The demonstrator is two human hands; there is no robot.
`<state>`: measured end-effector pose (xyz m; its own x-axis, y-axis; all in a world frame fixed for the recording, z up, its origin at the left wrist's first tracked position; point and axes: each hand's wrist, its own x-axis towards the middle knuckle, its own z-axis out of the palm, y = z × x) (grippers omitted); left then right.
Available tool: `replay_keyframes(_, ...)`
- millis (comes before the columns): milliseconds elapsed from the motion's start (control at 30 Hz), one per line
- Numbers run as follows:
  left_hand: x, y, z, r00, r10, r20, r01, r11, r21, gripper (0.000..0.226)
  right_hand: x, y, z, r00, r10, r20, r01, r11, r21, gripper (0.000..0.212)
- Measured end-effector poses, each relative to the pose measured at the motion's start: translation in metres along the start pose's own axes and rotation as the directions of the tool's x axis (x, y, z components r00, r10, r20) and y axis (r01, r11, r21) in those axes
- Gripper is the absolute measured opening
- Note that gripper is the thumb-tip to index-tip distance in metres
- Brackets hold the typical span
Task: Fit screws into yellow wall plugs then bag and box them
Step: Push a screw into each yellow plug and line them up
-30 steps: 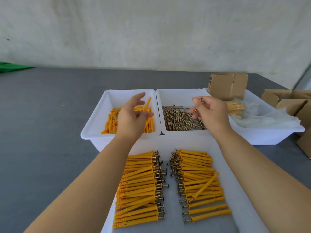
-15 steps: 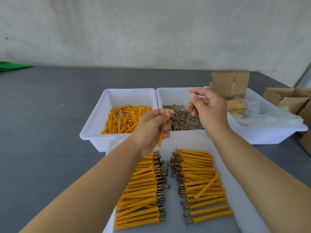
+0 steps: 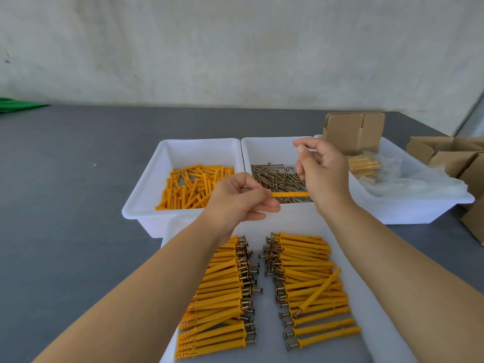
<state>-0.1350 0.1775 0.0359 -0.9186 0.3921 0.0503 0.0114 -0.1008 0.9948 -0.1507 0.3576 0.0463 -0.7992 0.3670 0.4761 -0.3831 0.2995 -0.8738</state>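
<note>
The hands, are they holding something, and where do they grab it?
The left hand pinches one end of a yellow wall plug. Its other end meets the right hand; whether those fingers hold a screw cannot be told.

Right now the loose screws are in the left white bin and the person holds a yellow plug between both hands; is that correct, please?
Not quite: the head view shows the loose screws in the middle white bin. The left bin holds plugs. The yellow plug is indeed between the left hand and right hand.
</note>
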Motion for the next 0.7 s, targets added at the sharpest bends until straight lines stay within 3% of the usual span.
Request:
replay_keyframes(67,-0.002,0.001,0.002,0.997,-0.039,0.073,0.036,0.999,0.039,0.020,-0.001,-0.002,0.000,1.000,-0.012,-0.018,0.012,1.000,0.014,0.022)
replay_keyframes(167,-0.007,0.001,0.011,0.942,-0.147,0.302,0.106,0.984,0.146,0.018,-0.001,-0.004,0.000,1.000,0.011,0.007,-0.011,0.998,0.059,0.022)
replay_keyframes(300,-0.011,-0.004,0.027,0.851,-0.206,0.482,0.160,0.978,0.136,0.051,-0.008,-0.007,0.008,0.992,-0.001,0.128,-0.005,0.999,0.044,0.021)
replay_keyframes(467,-0.010,-0.003,0.033,0.880,-0.261,0.397,0.304,0.951,-0.049,0.037,-0.016,-0.008,0.016,0.971,-0.037,0.234,0.038,0.999,-0.001,0.019)
replay_keyframes(533,-0.009,-0.002,0.032,0.897,-0.280,0.341,0.299,0.954,-0.004,0.024,-0.014,-0.007,0.015,0.988,-0.008,0.155,0.004,1.000,0.028,0.017)
replay_keyframes(700,-0.009,-0.005,0.028,0.926,-0.207,0.316,0.209,0.977,0.026,0.031,-0.007,-0.004,0.008,0.997,0.072,-0.035,-0.068,0.993,0.097,0.012)
